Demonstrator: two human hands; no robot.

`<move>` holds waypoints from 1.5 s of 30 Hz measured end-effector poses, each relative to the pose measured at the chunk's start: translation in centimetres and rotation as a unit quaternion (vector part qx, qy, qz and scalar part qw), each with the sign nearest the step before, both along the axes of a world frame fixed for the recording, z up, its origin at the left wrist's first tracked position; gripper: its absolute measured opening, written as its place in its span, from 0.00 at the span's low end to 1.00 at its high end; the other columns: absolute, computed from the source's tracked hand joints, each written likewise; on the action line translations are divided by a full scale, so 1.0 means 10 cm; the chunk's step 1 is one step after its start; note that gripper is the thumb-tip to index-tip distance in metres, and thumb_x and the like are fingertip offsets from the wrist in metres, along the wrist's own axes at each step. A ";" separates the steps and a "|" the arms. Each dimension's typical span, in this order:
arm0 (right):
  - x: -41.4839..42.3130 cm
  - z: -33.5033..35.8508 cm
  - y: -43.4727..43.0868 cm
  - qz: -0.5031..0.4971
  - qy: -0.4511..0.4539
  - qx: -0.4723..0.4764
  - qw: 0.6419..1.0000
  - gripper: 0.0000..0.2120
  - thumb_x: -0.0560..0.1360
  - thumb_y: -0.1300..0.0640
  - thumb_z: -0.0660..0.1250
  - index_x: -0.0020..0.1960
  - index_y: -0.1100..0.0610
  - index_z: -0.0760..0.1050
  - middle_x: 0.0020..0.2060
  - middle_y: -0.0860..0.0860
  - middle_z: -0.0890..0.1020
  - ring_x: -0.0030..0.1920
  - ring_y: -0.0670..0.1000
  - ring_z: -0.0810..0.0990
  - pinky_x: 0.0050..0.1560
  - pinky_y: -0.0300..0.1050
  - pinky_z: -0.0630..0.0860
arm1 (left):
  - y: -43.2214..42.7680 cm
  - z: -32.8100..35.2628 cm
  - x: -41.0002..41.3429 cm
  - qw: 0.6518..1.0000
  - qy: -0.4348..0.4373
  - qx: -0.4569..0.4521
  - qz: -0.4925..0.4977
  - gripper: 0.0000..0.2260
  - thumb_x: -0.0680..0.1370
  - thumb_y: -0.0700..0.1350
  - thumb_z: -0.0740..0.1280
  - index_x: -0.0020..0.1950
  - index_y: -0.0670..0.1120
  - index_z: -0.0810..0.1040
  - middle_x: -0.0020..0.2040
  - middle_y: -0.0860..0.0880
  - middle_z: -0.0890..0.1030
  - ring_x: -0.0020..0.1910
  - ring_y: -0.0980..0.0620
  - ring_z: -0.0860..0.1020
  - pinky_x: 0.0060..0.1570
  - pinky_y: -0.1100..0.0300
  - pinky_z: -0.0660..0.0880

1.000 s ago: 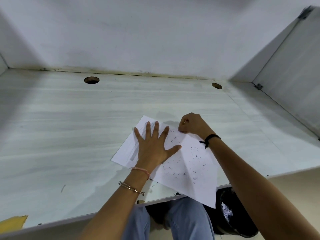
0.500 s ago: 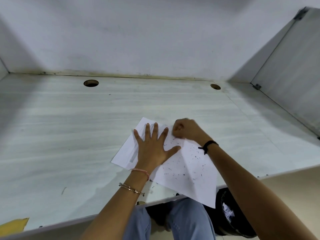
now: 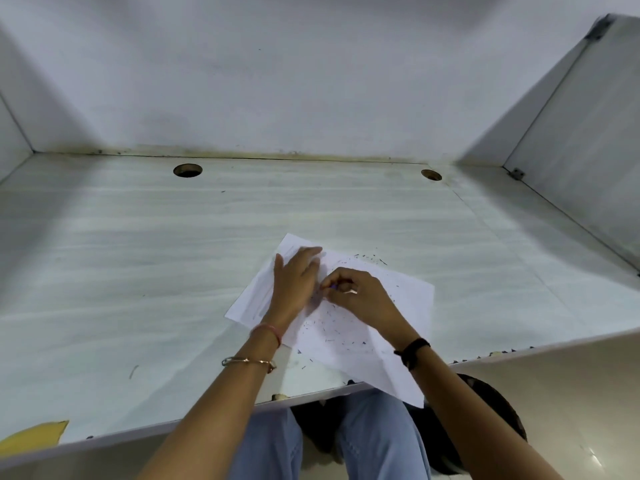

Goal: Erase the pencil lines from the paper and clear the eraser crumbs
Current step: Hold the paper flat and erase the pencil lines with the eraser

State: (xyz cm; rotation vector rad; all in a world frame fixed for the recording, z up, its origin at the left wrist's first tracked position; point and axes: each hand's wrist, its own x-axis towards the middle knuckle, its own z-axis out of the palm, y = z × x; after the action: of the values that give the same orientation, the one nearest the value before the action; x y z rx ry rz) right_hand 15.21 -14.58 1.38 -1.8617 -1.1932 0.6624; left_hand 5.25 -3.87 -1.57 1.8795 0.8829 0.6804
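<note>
A white sheet of paper (image 3: 408,299) lies near the desk's front edge, one corner hanging over it. Dark eraser crumbs (image 3: 332,323) are scattered over the sheet, with more (image 3: 367,258) near its far edge. My left hand (image 3: 294,282) rests on the paper's left part, fingers together and pointing away. My right hand (image 3: 360,296) is curled in the sheet's middle, pinching a small object with a bluish tip (image 3: 333,287) against the paper, probably the eraser; most of it is hidden. Faint pencil lines (image 3: 263,303) show at the sheet's left.
The pale desk (image 3: 138,271) has two round cable holes (image 3: 187,170) (image 3: 431,174) near the back wall. A side panel (image 3: 581,150) closes the right. A yellow scrap (image 3: 34,436) lies at the front left edge. A dark bin (image 3: 495,410) stands below the desk beside my knees.
My right hand has moved from the paper's far edge toward the middle, close to my left hand. The left hand's fingers, spread before, are now together and turned slightly.
</note>
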 end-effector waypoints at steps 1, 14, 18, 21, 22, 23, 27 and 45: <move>0.00 -0.02 -0.01 -0.003 0.008 0.007 1.000 0.03 0.73 0.64 0.70 0.46 0.59 0.80 0.43 0.52 0.84 0.41 0.46 0.82 0.47 0.34 0.76 | 0.02 0.05 -0.07 0.996 -0.060 -0.059 -0.010 0.14 0.84 0.41 0.55 0.67 0.47 0.75 0.63 0.55 0.75 0.68 0.55 0.68 0.73 0.55 0.55; -0.27 0.05 -0.08 0.027 -0.034 -0.029 0.999 0.06 0.71 0.65 0.70 0.46 0.57 0.82 0.40 0.47 0.83 0.41 0.43 0.80 0.43 0.25 0.71 | -0.30 -0.14 -0.78 0.912 0.309 0.222 -0.155 0.48 0.67 0.78 0.46 0.80 0.53 0.43 0.79 0.55 0.39 0.77 0.59 0.37 0.74 0.47 0.32; -0.45 0.05 -0.12 0.079 -0.031 -0.042 0.996 0.06 0.68 0.66 0.71 0.44 0.58 0.81 0.35 0.47 0.82 0.35 0.39 0.78 0.40 0.28 0.73 | -0.24 -0.14 -0.73 0.906 0.304 0.229 -0.183 0.54 0.62 0.81 0.45 0.80 0.51 0.39 0.80 0.54 0.39 0.77 0.59 0.36 0.75 0.47 0.34; -0.43 0.07 -0.09 0.070 -0.046 -0.044 0.995 0.05 0.68 0.67 0.71 0.42 0.59 0.81 0.36 0.51 0.84 0.35 0.41 0.79 0.40 0.29 0.73 | -0.17 -0.15 -0.73 0.905 0.306 0.248 -0.162 0.59 0.58 0.84 0.42 0.80 0.50 0.38 0.80 0.49 0.39 0.77 0.55 0.36 0.74 0.45 0.33; -0.42 0.08 -0.07 0.066 -0.051 -0.047 0.995 0.05 0.68 0.66 0.72 0.42 0.59 0.81 0.36 0.51 0.84 0.35 0.41 0.79 0.39 0.29 0.73 | -0.17 -0.17 -0.73 0.902 0.319 0.255 -0.140 0.59 0.57 0.84 0.40 0.80 0.50 0.38 0.80 0.48 0.38 0.77 0.53 0.35 0.73 0.42 0.33; -0.41 0.09 -0.06 0.060 -0.056 -0.051 0.995 0.04 0.68 0.65 0.72 0.41 0.59 0.82 0.36 0.51 0.84 0.35 0.40 0.79 0.38 0.28 0.73 | -0.18 -0.19 -0.73 0.900 0.332 0.259 -0.118 0.58 0.58 0.83 0.40 0.80 0.49 0.39 0.80 0.47 0.37 0.77 0.51 0.34 0.72 0.39 0.33; -0.43 0.10 -0.04 0.046 -0.064 -0.050 0.996 0.03 0.68 0.65 0.72 0.40 0.59 0.82 0.33 0.48 0.83 0.33 0.39 0.78 0.36 0.28 0.72 | -0.24 -0.27 -0.71 0.893 0.346 0.279 -0.073 0.55 0.61 0.81 0.36 0.80 0.49 0.41 0.80 0.47 0.39 0.78 0.49 0.37 0.71 0.33 0.37; -0.38 0.28 0.13 0.099 -0.157 -0.105 0.977 0.03 0.67 0.65 0.72 0.39 0.58 0.82 0.30 0.46 0.81 0.30 0.39 0.77 0.34 0.30 0.71 | -0.26 -0.29 -0.70 0.895 0.337 0.283 -0.067 0.53 0.64 0.81 0.40 0.80 0.49 0.41 0.80 0.47 0.39 0.78 0.49 0.36 0.70 0.32 0.36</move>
State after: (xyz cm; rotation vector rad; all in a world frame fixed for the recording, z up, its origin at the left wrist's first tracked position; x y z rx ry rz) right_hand 11.46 -13.30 4.14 -2.0970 -1.5806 0.6382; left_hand -1.72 -6.46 -4.45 2.7633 1.0294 0.1807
